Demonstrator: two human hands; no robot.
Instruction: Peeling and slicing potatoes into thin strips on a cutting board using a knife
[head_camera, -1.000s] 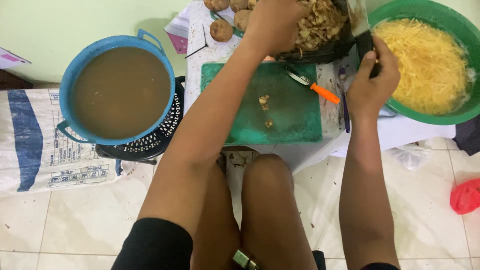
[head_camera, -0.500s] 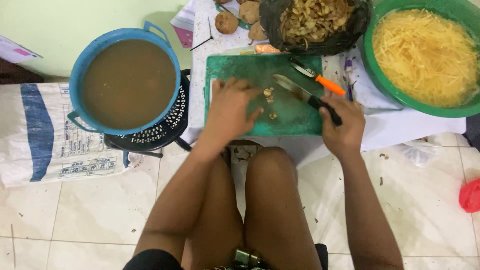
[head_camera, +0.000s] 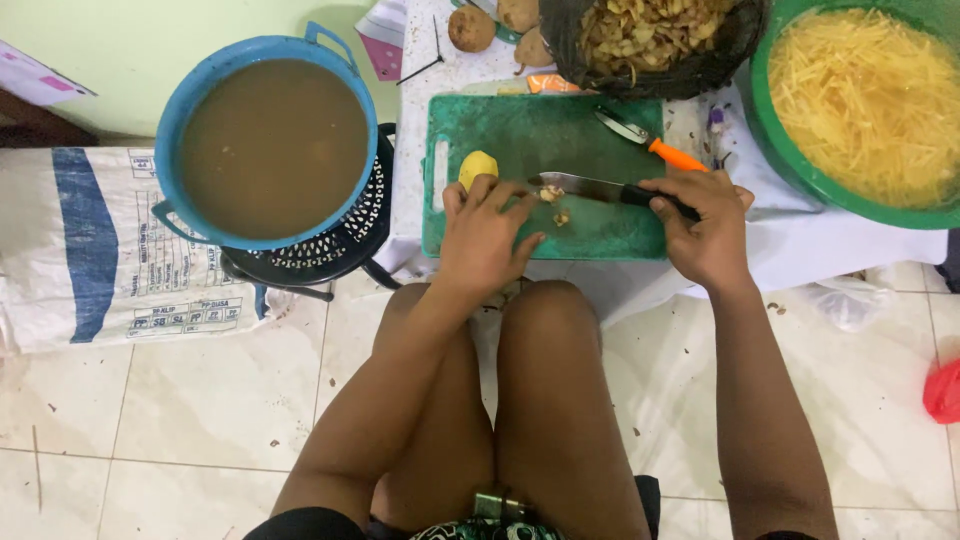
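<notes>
Two hands are on the green cutting board (head_camera: 600, 225); the left hand (head_camera: 487, 232) lies over a peeled yellow potato (head_camera: 477, 167) at the board's left end, fingers spread flat, probably to keep it from rolling; whether that grip is truly clamped on the potato I cannot tell, since the fingers cover its near side; the right hand (head_camera: 708, 225) has its grip wrapped shut round the dark handle of a knife (head_camera: 585, 186), blade pointing left toward the potato, with small scraps beside the tip; an orange-handled peeler (head_camera: 650, 141) lies farther back on the board; a blue basin (head_camera: 190, 110) of brown water stands left on a black perforated crate (head_camera: 340, 240); a green bowl (head_camera: 775, 160) of yellow shreds is cut off at right, as is a black bag of peelings (head_camera: 700, 72) at the far edge.
</notes>
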